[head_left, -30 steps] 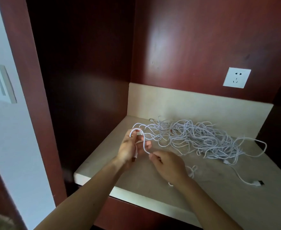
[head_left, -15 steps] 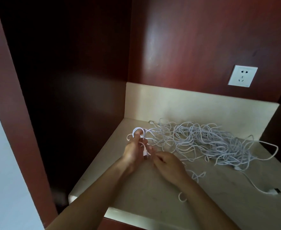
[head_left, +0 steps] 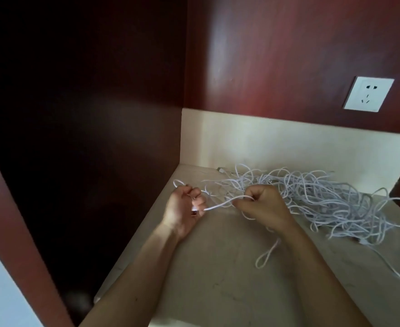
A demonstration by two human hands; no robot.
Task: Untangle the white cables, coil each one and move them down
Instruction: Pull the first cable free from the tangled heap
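A big tangle of white cables [head_left: 317,199] lies on the beige counter [head_left: 217,279], toward the back right. My left hand [head_left: 184,208] grips a small coil of one white cable, with a loop sticking out past its knuckles. A taut stretch of that cable [head_left: 220,205] runs from it to my right hand [head_left: 262,208], which pinches it just in front of the tangle. A loose loop of cable [head_left: 266,256] hangs down below my right wrist onto the counter.
A white wall socket [head_left: 368,94] sits on the red-brown back panel at the upper right. A dark wooden side wall [head_left: 88,138] borders the counter on the left. One cable end trails off toward the right edge [head_left: 397,272].
My hands have drawn apart, the right one moving right toward the tangle, so a stretch of cable now spans between them. The camera has shifted left and closer.
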